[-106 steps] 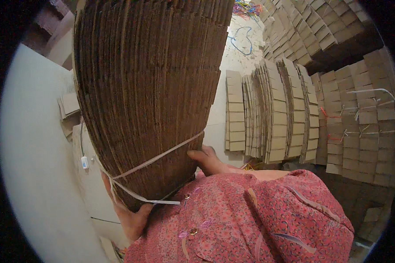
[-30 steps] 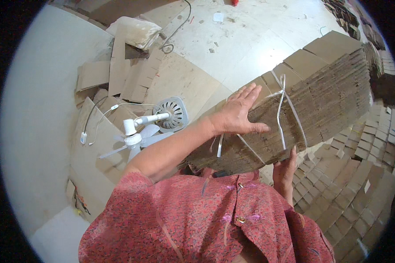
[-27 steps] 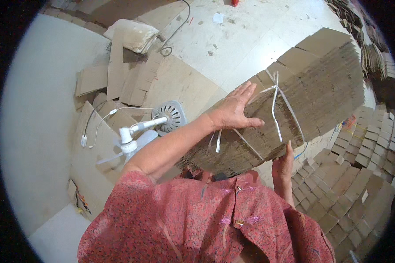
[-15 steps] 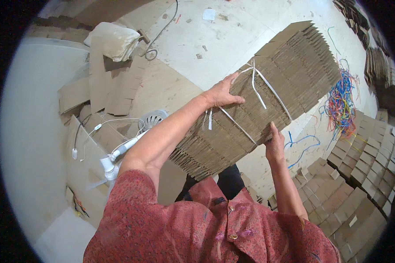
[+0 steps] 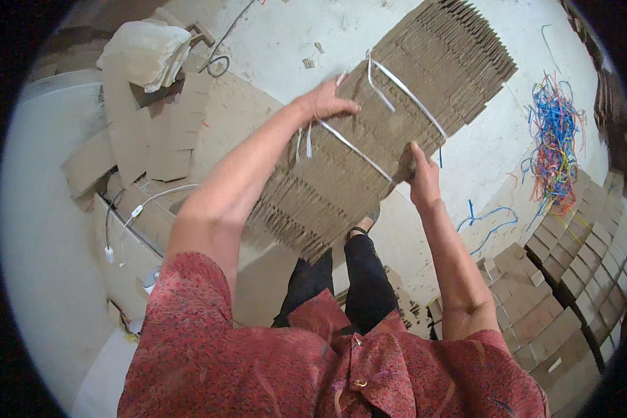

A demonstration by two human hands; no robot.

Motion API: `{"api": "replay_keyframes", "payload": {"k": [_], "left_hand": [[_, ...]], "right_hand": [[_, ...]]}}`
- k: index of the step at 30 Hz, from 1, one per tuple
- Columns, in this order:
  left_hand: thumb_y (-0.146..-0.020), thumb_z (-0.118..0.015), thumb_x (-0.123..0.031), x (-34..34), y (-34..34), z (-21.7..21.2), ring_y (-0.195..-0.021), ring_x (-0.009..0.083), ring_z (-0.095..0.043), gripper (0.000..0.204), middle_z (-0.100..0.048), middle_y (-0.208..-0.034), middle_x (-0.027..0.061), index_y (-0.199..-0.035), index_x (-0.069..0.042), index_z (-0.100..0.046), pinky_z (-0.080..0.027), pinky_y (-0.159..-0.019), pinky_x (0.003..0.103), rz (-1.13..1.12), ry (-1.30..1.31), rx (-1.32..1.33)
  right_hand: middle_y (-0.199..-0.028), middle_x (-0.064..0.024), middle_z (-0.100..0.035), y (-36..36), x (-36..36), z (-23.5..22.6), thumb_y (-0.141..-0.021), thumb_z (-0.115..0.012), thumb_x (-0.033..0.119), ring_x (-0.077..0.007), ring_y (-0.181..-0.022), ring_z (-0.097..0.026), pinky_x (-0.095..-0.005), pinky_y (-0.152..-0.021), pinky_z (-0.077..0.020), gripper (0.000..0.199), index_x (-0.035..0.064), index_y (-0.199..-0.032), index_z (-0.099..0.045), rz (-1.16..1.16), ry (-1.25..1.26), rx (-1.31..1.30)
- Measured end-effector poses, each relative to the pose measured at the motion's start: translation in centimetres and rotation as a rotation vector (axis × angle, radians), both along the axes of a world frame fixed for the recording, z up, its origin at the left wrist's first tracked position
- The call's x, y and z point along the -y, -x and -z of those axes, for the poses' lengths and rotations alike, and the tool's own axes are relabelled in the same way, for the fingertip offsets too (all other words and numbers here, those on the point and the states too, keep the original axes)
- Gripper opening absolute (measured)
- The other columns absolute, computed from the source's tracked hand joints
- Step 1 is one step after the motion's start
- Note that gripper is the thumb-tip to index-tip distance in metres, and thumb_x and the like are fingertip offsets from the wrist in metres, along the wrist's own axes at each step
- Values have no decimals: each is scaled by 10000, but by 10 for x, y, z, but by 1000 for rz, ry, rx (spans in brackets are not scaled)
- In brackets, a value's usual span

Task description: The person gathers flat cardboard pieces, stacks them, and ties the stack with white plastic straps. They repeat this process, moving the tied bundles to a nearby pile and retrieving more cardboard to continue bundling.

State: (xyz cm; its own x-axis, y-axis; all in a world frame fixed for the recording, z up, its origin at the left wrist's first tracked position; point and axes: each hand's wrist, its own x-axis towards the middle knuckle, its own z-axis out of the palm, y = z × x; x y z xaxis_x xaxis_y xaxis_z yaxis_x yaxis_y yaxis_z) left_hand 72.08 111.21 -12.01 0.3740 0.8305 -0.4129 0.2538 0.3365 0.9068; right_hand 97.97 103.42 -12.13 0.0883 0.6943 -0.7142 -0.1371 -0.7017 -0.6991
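Observation:
Between my hands hangs a long bundle of brown cardboard pieces (image 5: 390,104), slotted and stacked tightly on edge. It tilts from the lower left up to the far right. Two white straps (image 5: 355,151) run across its middle, with loose ends sticking out. My left hand (image 5: 325,102) grips the far left side, thumb over the top and the other fingers partly hidden. At the near right side my right hand (image 5: 423,174) clamps the edge, its thumb on top and its fingers mostly hidden beneath.
Tangled coloured strapping (image 5: 556,139) lies on the floor to the right. Stacked cardboard bundles (image 5: 536,299) fill the lower right. Cardboard sheets (image 5: 129,132) and a pale sack (image 5: 146,56) lie at the left, near a white cable (image 5: 138,209). A blue strap (image 5: 491,217) lies beside my right forearm.
The bundle has shifted left and away from me, both hands still gripping it. My view has turned, and my legs and one foot show more beneath the bundle.

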Motion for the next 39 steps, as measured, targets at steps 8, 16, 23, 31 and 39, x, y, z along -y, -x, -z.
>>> {"api": "replay_keyframes", "payload": {"k": [8, 16, 23, 31, 39], "left_hand": [[-754, -531, -223, -17, -33, 42, -858, 228, -549, 424, -577, -955, 140, -1100, 12, -459, -432, -747, 335, -473, -334, -364], [-728, -516, -209, 238, -161, 31, -702, 352, -573, 210, -572, -736, 212, -744, 0, -533, -443, -604, 435, -143, 154, -81], [-772, -527, -280, 329, -150, -54, -877, 304, -562, 446, -576, -948, 198, -1104, 13, -476, -444, -747, 370, 93, 416, 84], [-753, -561, -337, 390, -207, -107, -983, 288, -518, 504, -517, -1076, 226, -1133, -17, -480, -425, -802, 358, -50, 296, -23], [-753, -560, -341, 457, -271, -126, -979, 289, -520, 504, -519, -1071, 226, -1132, -18, -481, -425, -801, 358, -511, 345, 48]], "right_hand": [[-688, -33, -508, 7, -63, 55, -771, -558, 366, -114, -563, -433, -251, -502, -356, 343, 25, -813, -572, -230, -76, 428], [-608, -21, -523, -48, 66, 35, -826, -504, 249, -106, -509, -489, -233, -447, -380, 261, 13, -729, -558, -618, 78, 279], [-749, -71, -592, -102, 159, 35, -799, -525, 232, -148, -598, -541, -268, -500, -430, 289, -13, -944, -572, -1124, 163, 289], [-743, -101, -632, -114, 125, 38, -800, -535, 278, -171, -687, -592, -293, -611, -461, 316, -9, -908, -613, -1641, 42, 324], [-748, -79, -600, -48, 162, -35, -801, -532, 263, -160, -689, -561, -303, -616, -456, 284, -9, -873, -567, -1829, 135, 112]]}}
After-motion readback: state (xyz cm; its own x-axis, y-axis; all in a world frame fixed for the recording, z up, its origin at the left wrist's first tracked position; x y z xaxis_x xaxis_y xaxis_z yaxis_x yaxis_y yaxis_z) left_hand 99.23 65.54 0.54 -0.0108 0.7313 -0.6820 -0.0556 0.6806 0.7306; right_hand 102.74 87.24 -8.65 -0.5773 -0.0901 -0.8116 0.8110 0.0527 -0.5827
